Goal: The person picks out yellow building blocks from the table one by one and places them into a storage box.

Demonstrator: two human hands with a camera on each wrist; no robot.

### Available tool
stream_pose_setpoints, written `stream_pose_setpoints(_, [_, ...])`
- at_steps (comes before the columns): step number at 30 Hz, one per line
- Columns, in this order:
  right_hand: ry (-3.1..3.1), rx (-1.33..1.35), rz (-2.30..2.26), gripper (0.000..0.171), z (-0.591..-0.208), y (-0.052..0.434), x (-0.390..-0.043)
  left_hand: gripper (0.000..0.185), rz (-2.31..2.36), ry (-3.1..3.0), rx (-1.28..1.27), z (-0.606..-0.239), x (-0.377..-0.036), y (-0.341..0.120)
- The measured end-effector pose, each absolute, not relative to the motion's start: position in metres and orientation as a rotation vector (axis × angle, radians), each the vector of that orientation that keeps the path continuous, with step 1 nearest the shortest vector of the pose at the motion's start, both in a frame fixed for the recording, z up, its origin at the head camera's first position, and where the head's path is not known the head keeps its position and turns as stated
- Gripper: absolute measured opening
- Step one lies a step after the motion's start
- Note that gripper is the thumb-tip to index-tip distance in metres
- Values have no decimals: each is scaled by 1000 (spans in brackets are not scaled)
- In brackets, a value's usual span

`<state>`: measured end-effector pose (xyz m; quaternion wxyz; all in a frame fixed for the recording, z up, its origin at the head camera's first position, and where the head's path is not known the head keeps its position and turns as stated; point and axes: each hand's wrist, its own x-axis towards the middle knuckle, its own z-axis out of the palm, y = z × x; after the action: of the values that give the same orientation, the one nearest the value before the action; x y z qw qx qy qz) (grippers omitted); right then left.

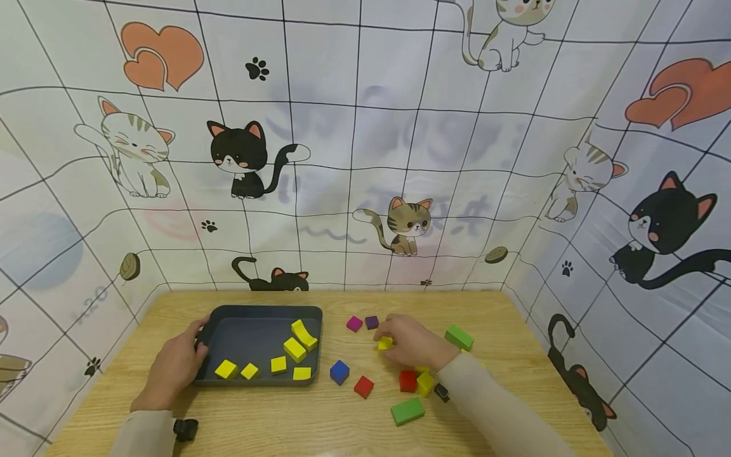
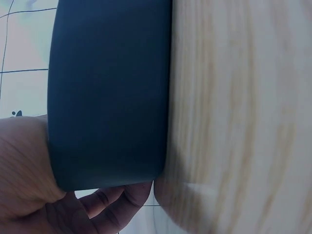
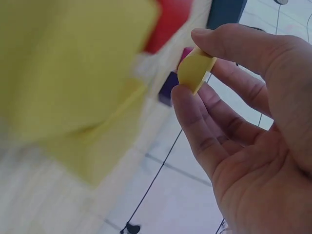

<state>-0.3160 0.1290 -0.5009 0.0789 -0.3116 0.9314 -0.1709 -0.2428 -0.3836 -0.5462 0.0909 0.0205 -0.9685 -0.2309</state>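
My left hand [image 1: 174,365] grips the left side of a dark grey tray [image 1: 242,333], and in the left wrist view its fingers curl around the tray's end. Several yellow blocks lie in the tray, among them an arched block [image 1: 304,335] near its right wall. To the right of the tray, my right hand [image 1: 417,341] pinches a yellow half-round block [image 3: 194,70] between thumb and fingertips. Just beyond that hand lie a purple block [image 1: 372,322] and a magenta block [image 1: 354,324] on the table.
A blue cube [image 1: 339,372] and a red block [image 1: 363,387] lie right of the tray. Under the right forearm are another red block [image 1: 408,381] and a yellow block [image 1: 425,384]. Green blocks lie in front [image 1: 408,412] and behind. Cat-patterned cloth [image 1: 325,139] encloses the table.
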Motion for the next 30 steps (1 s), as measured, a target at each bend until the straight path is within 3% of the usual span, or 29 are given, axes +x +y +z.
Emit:
stream_pose_setpoints(16, [2722, -1239, -537, 26, -484, 55, -335, 64, -674, -2862, 42, -551, -244, -386])
stream_pose_setpoints(30, [2745, -1268, -465, 28, -485, -2, -343, 65, -685, -2883, 71, -549, -243, -385])
